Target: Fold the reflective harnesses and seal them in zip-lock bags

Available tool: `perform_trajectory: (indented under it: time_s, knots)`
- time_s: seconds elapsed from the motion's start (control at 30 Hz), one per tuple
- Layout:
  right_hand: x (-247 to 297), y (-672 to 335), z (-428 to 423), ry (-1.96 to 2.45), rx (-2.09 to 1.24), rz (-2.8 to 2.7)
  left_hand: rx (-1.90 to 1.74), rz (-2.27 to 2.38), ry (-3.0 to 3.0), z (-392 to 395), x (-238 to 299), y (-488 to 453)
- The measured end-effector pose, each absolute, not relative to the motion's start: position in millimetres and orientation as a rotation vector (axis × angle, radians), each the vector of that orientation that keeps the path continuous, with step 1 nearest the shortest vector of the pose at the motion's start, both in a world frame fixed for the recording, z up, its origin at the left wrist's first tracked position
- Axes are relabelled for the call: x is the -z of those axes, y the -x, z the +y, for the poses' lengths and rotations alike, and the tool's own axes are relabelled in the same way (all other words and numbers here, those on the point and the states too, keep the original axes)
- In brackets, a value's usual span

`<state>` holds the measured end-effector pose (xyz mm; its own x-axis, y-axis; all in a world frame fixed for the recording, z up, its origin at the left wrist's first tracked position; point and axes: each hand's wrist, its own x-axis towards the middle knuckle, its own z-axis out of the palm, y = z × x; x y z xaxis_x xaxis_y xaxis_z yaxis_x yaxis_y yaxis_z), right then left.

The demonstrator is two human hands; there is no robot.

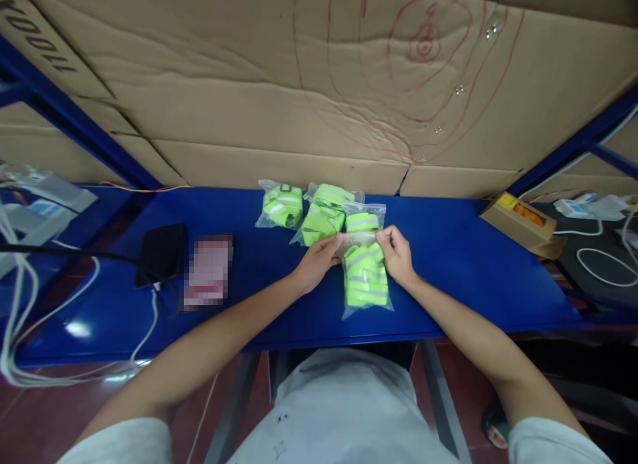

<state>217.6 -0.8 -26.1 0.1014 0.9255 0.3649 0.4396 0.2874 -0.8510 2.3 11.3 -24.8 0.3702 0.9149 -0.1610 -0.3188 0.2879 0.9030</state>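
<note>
A clear zip bag (366, 278) packed with folded neon-green straps with silver-grey stripes lies at the front of the blue table. My left hand (319, 261) pinches the left end of its top edge. At the right end, the thumb and fingers of my right hand (397, 254) are closed on the same edge. Just behind it is another bag of green straps (362, 221), partly covered. Farther left lie more such bags: one bag (323, 225), one bag (333, 195) behind that, and one bag (282, 206) with a dark buckle.
The blue table (438, 251) backs onto a cardboard wall (249, 118) with red drawn rings. A black device (160, 251) with cables and a dark-framed, blurred flat item (208, 271) lie to the left. A small cardboard box (518, 221) with orange contents stands at the right.
</note>
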Motion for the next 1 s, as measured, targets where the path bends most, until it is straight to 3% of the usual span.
perform_trajectory:
  time_s: [0.17,0.77,1.0]
  knots:
    - [30.2,-223.2,7.4,1.329,-0.533,-1.428,-1.141,0.89,-0.922,7.8,17.0,1.1]
    - [25.6,-220.2,-1.1,1.319,-0.45,-1.598,-1.211,0.914,-1.123,2.0,17.5,0.0]
    - [22.2,-218.7,-7.5,1.25,-0.32,-1.691,-1.43,1.037,-1.199,6.2,18.7,1.0]
